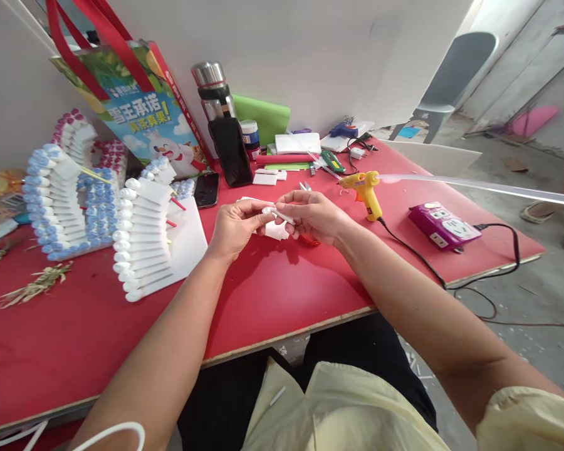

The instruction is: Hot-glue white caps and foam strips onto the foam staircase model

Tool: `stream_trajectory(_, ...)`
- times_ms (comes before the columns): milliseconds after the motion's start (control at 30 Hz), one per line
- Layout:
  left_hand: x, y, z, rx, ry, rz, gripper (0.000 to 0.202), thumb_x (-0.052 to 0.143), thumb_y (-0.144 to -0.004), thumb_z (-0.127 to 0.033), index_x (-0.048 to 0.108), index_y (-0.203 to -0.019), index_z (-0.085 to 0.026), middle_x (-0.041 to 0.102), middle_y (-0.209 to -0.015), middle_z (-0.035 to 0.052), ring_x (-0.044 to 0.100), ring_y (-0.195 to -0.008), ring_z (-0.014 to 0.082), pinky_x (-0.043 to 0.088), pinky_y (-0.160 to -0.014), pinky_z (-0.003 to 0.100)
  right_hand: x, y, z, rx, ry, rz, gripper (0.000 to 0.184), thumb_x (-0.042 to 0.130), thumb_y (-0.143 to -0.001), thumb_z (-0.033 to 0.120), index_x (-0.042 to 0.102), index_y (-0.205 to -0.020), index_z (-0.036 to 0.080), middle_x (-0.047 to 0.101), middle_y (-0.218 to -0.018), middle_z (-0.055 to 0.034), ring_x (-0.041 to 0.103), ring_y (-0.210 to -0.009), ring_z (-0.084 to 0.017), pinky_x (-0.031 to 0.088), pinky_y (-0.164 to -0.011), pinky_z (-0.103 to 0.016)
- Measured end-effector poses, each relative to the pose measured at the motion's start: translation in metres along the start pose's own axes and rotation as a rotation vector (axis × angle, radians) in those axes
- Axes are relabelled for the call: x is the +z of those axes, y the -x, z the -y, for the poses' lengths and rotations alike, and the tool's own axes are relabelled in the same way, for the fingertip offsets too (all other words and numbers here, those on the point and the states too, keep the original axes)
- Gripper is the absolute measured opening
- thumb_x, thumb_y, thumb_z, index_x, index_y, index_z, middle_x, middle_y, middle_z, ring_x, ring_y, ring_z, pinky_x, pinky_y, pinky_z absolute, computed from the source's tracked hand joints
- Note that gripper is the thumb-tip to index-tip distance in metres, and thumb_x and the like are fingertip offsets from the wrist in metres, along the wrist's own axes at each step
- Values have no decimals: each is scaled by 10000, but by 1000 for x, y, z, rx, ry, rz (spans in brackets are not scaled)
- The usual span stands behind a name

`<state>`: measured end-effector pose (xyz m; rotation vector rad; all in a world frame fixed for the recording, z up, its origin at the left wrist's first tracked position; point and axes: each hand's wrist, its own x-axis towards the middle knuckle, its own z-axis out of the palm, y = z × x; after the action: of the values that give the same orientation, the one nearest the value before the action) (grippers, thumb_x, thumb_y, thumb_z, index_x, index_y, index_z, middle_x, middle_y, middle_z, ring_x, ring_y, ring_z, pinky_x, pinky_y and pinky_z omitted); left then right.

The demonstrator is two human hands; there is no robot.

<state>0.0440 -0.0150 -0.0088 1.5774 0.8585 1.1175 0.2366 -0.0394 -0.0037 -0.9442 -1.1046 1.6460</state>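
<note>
My left hand [237,228] is closed in a pinch on the rounded white head of a small white stick [282,216]. The thumb and fingers of my right hand [313,216] close on the stick's shaft. Both hands are just above the red table, with white paper pieces [276,232] beneath them. Partly hidden by my right hand are scissors, with their blade tips [305,186] showing behind it and a red handle loop [309,240] below. Left of my hands, a fan of similar white-headed sticks [143,235] lies on a white board [190,241].
A yellow glue gun [366,194] with a long clear glue stick [474,188] is on the right, near a purple power strip [444,225]. Blue-and-white fan pieces [51,200], a gift bag [145,119], a thermos [214,91] and phones [230,150] stand or lie at left and back.
</note>
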Motion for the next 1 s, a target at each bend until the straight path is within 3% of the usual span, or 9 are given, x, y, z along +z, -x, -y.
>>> stream_trajectory(267,1,0,2,-14,14,-14,301,896,-672,-353,819,-882,-152,722,-767,61,523,-517,85,449,-519,252,4,1,2,-100,142,-61,513,951,-598,407,621,-901,160,705,-700,-17,605,-477,-117,530,-432,-244)
stream_trajectory(433,0,-1,6,-13,31,-30,267,894,-678,-324,822,-875,-159,704,-763,48,513,-512,75,425,-510,245,4,-1,-5,-294,422,-138,396,851,-724,480,642,-862,172,680,-686,-16,601,-473,-126,483,-437,-251)
stream_trajectory(533,1,0,7,-24,49,-33,284,905,-662,-326,824,-882,-166,683,-709,32,513,-511,79,426,-513,245,6,-2,-8,-351,623,-238,271,766,-802,426,664,-843,178,668,-674,-11,581,-481,-120,432,-476,-251)
stream_trajectory(700,7,1,5,-24,75,-73,289,917,-644,-331,821,-862,-167,700,-758,38,512,-508,73,425,-510,248,13,0,-9,-502,958,-434,129,674,-803,310,653,-788,184,659,-701,-7,559,-638,-149,369,-581,-266)
stream_trajectory(867,7,1,5,-26,111,-98,273,921,-635,-317,802,-826,-162,682,-724,19,523,-498,71,424,-500,239,16,3,-10,-624,1018,-371,97,616,-832,267,641,-798,180,636,-680,4,522,-623,-136,338,-596,-265)
stream_trajectory(1000,5,2,3,-17,105,-96,303,938,-600,-318,777,-799,-156,679,-682,8,539,-485,81,436,-488,240,13,7,-6,-603,946,-272,120,609,-873,285,657,-835,183,615,-669,7,505,-601,-124,349,-587,-253)
